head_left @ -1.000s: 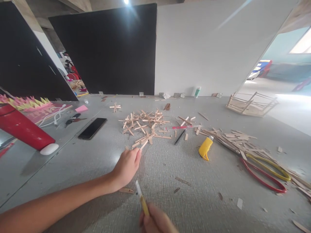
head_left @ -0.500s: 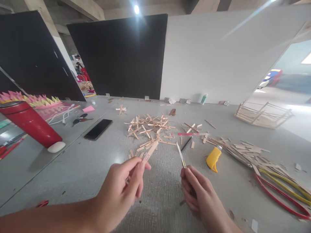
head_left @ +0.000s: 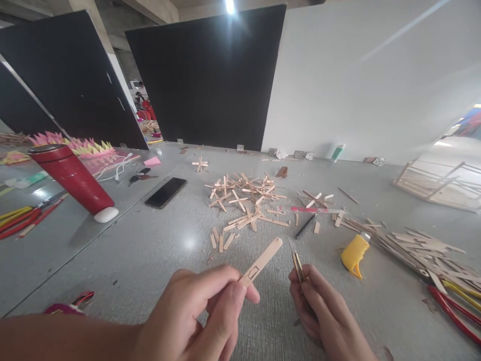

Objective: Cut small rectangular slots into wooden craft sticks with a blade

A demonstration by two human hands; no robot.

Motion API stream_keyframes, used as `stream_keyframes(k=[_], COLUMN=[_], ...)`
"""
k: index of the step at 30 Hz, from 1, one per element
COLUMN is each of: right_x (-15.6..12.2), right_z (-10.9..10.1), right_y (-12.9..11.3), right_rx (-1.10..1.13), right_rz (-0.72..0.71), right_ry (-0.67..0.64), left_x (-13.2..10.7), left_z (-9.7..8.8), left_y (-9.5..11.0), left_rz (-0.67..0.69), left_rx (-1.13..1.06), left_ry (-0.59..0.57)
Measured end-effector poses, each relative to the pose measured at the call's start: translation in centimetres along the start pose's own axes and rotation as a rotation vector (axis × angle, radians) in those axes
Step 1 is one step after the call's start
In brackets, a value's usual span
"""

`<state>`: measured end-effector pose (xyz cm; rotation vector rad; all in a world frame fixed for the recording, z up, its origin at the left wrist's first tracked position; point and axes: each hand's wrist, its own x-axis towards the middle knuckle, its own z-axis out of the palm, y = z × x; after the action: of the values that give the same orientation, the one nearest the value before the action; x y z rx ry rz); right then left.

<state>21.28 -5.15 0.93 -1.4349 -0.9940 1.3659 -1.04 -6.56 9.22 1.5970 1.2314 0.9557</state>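
Observation:
My left hand (head_left: 195,321) pinches a flat wooden stick (head_left: 263,260) between thumb and fingers, its free end pointing up and to the right; a small rectangle is marked on it. My right hand (head_left: 326,316) is closed round a thin yellow-handled knife (head_left: 298,265), whose tip points up beside the stick. Both hands hover low over the grey table (head_left: 150,250). Beyond them lies a heap of crossed wooden sticks (head_left: 244,193).
A yellow cutter (head_left: 353,254) and a long pile of sticks (head_left: 413,245) lie to the right. A black phone (head_left: 166,192), a red flask (head_left: 71,178) and a white pebble-like object (head_left: 105,214) are on the left. A stick frame (head_left: 439,183) stands far right.
My left hand reached to the stick heap, took one stick and drew it back toward me. My right hand came up and forward with the knife, ending beside the stick.

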Motion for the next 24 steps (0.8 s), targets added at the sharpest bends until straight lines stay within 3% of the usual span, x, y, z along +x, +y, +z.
stream_keyframes(k=[5,10,12,14,18,24], right_x=[-0.3,-1.5,-2.2,-2.9,-3.5,-4.0], right_z=[0.1,-0.3,-0.3,0.1,1.0,1.4], right_y=[-1.1,-3.6,-4.4,-4.9,-5.1,-5.5], right_rx=[-0.061,-0.132,-0.135,-0.142,-0.185,-0.204], right_rz=[-0.107,-0.300,-0.354,-0.364,-0.325,-0.319], right_ry=[-0.016,-0.120,-0.212,-0.240,-0.173,-0.144], left_x=[0.3,1.6,1.9,2.0,2.1,1.9], left_z=[-0.2,-0.8,-0.9,-0.9,-0.6,0.0], left_y=[0.4,0.8,0.8,0.7,0.6,-1.5], left_rz=[-0.060,-0.137,-0.101,-0.039,0.048,0.265], left_rx=[-0.006,-0.009,0.037,0.086,0.179,0.268], left_ry=[-0.077,-0.466,-0.536,-0.540,-0.533,-0.346])
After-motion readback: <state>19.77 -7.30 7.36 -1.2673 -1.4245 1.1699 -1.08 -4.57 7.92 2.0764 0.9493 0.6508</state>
